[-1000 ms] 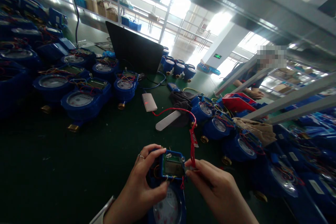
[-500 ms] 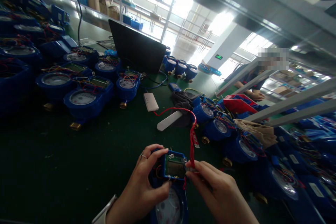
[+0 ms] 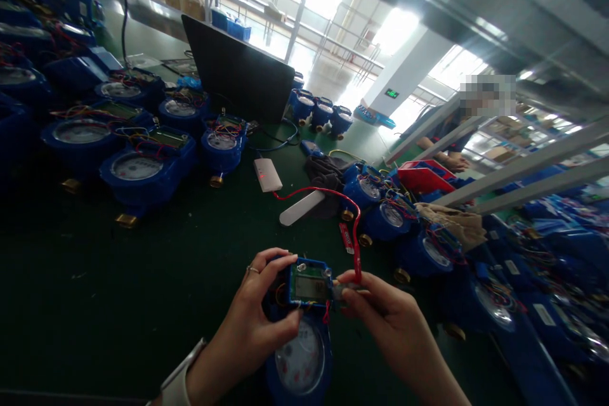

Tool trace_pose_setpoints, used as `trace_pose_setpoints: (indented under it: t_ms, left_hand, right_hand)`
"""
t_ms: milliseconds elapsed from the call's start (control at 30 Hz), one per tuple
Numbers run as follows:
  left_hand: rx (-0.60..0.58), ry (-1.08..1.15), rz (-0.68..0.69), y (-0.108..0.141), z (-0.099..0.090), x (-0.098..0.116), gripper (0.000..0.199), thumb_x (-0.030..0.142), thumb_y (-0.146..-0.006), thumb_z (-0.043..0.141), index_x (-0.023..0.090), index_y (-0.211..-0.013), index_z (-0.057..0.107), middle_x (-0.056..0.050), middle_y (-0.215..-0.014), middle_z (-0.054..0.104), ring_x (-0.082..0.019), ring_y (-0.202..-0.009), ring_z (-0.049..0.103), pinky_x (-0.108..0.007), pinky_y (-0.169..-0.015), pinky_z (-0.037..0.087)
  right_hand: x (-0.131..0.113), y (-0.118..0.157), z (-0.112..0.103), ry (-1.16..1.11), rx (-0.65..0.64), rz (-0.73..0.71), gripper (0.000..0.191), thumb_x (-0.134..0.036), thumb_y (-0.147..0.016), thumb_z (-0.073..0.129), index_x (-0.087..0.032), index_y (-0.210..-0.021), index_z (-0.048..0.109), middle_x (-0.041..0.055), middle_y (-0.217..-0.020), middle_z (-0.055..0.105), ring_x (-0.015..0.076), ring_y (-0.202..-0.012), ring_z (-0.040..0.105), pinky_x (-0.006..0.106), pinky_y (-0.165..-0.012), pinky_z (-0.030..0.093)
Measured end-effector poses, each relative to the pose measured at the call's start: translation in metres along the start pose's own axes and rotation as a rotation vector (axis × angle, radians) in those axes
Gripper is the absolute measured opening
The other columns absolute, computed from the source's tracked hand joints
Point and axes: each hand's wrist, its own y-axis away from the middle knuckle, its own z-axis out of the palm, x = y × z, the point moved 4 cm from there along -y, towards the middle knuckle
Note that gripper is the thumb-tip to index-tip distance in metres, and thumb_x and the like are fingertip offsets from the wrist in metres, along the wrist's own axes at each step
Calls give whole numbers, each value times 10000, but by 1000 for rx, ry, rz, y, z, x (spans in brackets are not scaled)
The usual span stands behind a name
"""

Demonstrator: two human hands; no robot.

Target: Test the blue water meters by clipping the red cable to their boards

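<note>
A blue water meter (image 3: 301,358) stands at the bottom centre, its round dial facing up. Above the dial is its open blue housing (image 3: 310,287), with a green circuit board and a small grey display. My left hand (image 3: 257,314) is closed round the housing's left side, fingers on the top edge and thumb on the lower edge. Between finger and thumb, my right hand (image 3: 387,307) pinches a small grey connector (image 3: 339,292) at the housing's right edge; whether it is plugged in is hidden. A red cable (image 3: 358,235) runs from there to a white box (image 3: 268,175) with a lit red light.
Several more water meters (image 3: 137,168) stand at left, others (image 3: 390,219) at right. A dark laptop or screen (image 3: 240,70) stands behind. A white bar (image 3: 302,207) lies on dark cloth (image 3: 328,171), near a red label (image 3: 346,238). Another person (image 3: 447,143) is beyond the rails.
A red light now shows on the white box. My right fingers sit slightly farther from the housing's edge, with more of the connector showing. The whole view has shifted a little.
</note>
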Motion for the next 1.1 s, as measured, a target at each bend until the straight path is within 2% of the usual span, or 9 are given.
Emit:
trace_pose_setpoints:
  t_ms: [167,267,367,533,700,1000,1100]
  left_hand:
    - [4,-26,43,2,1,-2,534,221,-855,621,392,-1351,518,40,-1388,372,-149,-1285,394,-204,-1069,364]
    - [6,-44,49,2,0,-1,552,217,-860,616,407,-1365,497,53,-1394,364,-128,-1289,390,-175,-1073,348]
    - [2,-38,55,2,0,0,540,232,-875,608,403,-1374,489,50,-1398,364,-125,-1281,404,-167,-1064,353]
    - [-3,-62,48,2,1,2,541,228,-877,599,410,-1374,487,61,-1402,361,-111,-1305,375,-150,-1080,318]
    - [1,-61,52,2,0,3,538,242,-879,613,403,-1377,488,51,-1400,370,-122,-1292,393,-162,-1060,352]
    - [-1,-62,49,4,0,2,544,238,-877,608,404,-1380,484,61,-1409,357,-109,-1312,364,-146,-1081,315]
    - [-9,-72,51,3,1,3,550,230,-881,602,405,-1387,474,59,-1408,356,-109,-1306,373,-150,-1082,317]
  right_hand:
    - [1,2,0,-159,-7,67,411,-468,-1013,545,-67,-1102,564,109,-1024,603,154,-901,664,164,-746,592]
    - [-1,2,-1,-134,12,9,340,-404,-1014,554,-74,-1081,597,92,-1011,607,136,-860,665,149,-731,590]
    - [-3,2,0,-95,43,-43,294,-357,-1005,556,-73,-1045,620,77,-986,616,115,-806,661,121,-699,577]
    - [-1,5,1,-14,21,-26,269,-332,-1026,519,-91,-1093,620,61,-998,616,96,-837,654,96,-726,557]
    - [-6,6,0,27,34,-66,233,-298,-1023,522,-98,-1079,628,41,-948,614,56,-777,637,49,-691,521]
    - [-19,4,0,125,59,-156,149,-188,-996,541,-113,-1045,660,16,-919,608,23,-744,614,30,-657,486]
    - [-20,1,-2,133,45,-146,161,-200,-991,540,-109,-1022,669,14,-898,603,26,-735,603,43,-642,480]
